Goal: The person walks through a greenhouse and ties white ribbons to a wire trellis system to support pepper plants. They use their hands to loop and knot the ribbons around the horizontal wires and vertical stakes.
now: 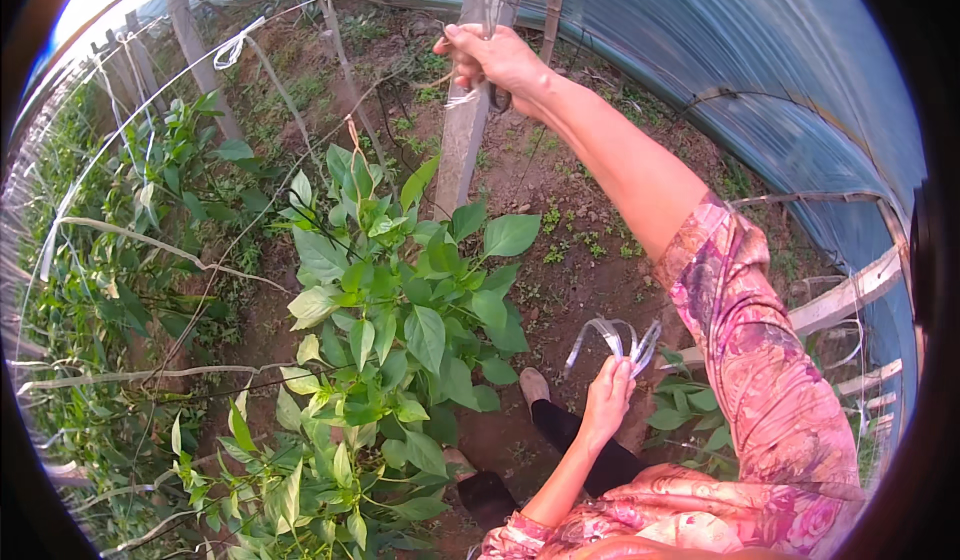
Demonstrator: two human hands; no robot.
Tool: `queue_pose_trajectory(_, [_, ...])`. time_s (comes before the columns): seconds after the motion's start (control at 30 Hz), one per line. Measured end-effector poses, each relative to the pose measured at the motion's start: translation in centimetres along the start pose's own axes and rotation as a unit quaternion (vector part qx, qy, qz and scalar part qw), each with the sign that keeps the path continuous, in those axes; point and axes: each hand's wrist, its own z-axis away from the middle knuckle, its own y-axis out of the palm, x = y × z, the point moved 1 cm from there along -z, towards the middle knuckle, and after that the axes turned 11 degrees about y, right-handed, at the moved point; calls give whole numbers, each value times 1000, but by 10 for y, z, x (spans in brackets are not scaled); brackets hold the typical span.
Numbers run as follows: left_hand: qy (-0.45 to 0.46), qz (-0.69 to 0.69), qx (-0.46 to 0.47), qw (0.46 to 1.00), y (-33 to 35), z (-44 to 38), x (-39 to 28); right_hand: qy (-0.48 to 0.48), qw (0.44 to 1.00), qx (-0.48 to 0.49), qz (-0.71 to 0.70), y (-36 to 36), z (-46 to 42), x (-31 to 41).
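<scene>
My right hand (pixel 499 61) is stretched out to the concrete post (pixel 459 151), gripping what looks like a pair of scissors (pixel 499 99) with its dark handle below the palm. A frayed white string end (pixel 461 99) hangs just under the fingers, in front of the post. Close to my body, my left hand (pixel 609 402) pinches a looped bunch of white plastic twine (pixel 615 335). Between the hands and to their left stands a leafy green pepper plant (pixel 420 320). A tan cord (pixel 356 144) runs down into its top.
White twine (pixel 161 102) stretches between stakes on the left, above another plant row (pixel 112 297). Thin wires cross the plants. Plastic sheeting (pixel 712 42) curves along the right, with a pale pole (pixel 847 297) beside it. My shoe (pixel 534 386) rests on soil near the stems.
</scene>
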Motion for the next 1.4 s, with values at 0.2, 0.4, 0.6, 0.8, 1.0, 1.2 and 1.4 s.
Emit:
queue_pose_trajectory(0.2, [64,117,-12,991,17,-63,-68,-29,957,-147,249,-89,33,-53])
queue_pose_trajectory(0.4, [167,149,-125,967,-13,-129,-133,86,959,-18,269,-115,107,-57])
queue_pose_trajectory(0.6, [257,167,-107,946,-18,-168,-147,162,977,28,138,-112,129,-41])
queue_pose_trajectory(0.8, [272,91,-123,950,-13,-176,-150,173,975,61,122,-96,112,-61])
queue_pose_trajectory(1.0, [247,151,-247,925,-24,-205,-171,196,980,16,-42,-88,89,-81])
queue_pose_trajectory(1.2, [317,-199,-213,903,-32,-205,-186,157,984,11,85,-92,58,-87])
queue_pose_trajectory(1.4, [324,19,-241,915,-30,-193,-213,235,971,24,20,-80,43,-94])
